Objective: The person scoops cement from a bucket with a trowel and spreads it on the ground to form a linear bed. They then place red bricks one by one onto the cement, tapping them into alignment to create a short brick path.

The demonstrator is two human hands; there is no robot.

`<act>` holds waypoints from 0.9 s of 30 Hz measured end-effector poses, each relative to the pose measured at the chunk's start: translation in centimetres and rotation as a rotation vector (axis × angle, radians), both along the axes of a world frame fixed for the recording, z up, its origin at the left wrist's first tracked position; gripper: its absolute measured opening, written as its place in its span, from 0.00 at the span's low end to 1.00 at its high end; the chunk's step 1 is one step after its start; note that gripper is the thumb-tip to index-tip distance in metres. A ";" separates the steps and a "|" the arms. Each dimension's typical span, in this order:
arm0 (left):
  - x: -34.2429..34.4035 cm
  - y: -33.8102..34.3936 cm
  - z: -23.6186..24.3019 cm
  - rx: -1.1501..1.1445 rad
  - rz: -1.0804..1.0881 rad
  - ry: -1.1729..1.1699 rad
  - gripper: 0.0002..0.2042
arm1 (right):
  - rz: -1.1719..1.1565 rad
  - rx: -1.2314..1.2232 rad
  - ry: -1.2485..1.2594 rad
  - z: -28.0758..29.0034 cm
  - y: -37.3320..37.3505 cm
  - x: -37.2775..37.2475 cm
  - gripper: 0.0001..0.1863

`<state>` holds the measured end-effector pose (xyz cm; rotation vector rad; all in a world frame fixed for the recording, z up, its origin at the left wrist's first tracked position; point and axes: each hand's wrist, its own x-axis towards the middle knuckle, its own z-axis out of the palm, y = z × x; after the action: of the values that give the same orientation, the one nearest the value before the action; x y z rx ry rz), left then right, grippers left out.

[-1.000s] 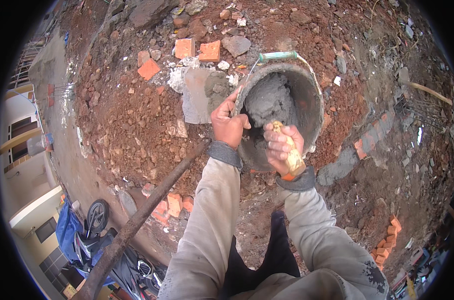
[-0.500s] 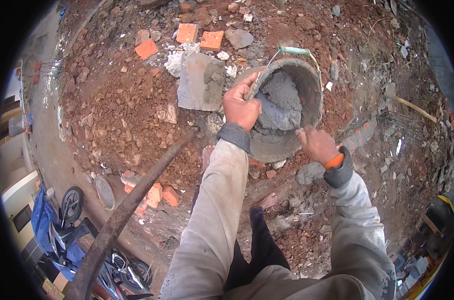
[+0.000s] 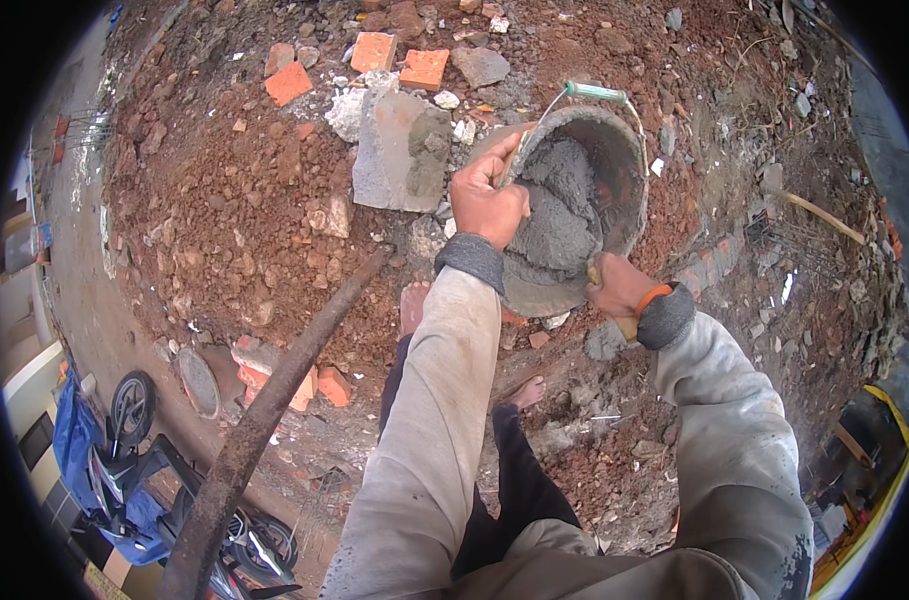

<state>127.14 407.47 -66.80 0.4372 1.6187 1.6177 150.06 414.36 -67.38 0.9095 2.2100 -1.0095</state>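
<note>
A bucket [image 3: 627,185], caked with grey mortar, tips toward me with its mouth facing up and right. Wet mortar [image 3: 558,222] lies inside it in a thick mass. My left hand [image 3: 490,203] is closed over the bucket's left rim, thumb toward the inside. At the lower right rim my right hand [image 3: 623,288] wraps round a trowel, whose wooden handle [image 3: 628,327] shows below the fist. Its blade is hidden in or behind the mortar. The bucket's wire handle with a green grip [image 3: 597,92] stands up at the far side.
A grey slab [image 3: 383,150] and orange brick pieces [image 3: 425,69] lie beyond the bucket on rubble-strewn soil. A long rusty pole [image 3: 285,400] slants across the lower left. Motorbikes [image 3: 185,480] stand farther left. My bare feet [image 3: 527,392] are on the ground below the bucket.
My right hand has turned and shifted slightly left and down. The trowel blade, visible on the mortar before, is now out of sight. My left hand keeps its hold on the rim.
</note>
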 end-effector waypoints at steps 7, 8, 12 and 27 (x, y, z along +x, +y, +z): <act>-0.2 0.0 -0.2 0.073 0.004 0.015 0.25 | -0.394 -0.698 0.066 1.0 -2.0 -0.1 0.12; -0.1 0.1 -0.1 0.083 0.003 0.026 0.25 | -0.458 -0.750 0.056 0.4 -1.7 -0.6 0.11; -0.7 0.0 -0.3 0.043 0.023 0.058 0.22 | -0.653 -0.956 0.130 -0.7 -3.4 -1.5 0.07; -0.5 -0.5 0.6 -0.010 0.055 -0.038 0.25 | -1.162 -2.289 0.971 -2.6 -3.1 -4.0 0.22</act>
<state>126.62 407.01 -66.22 0.3581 1.6225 1.6486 146.03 411.28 -70.00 0.1899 -0.6464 -3.2949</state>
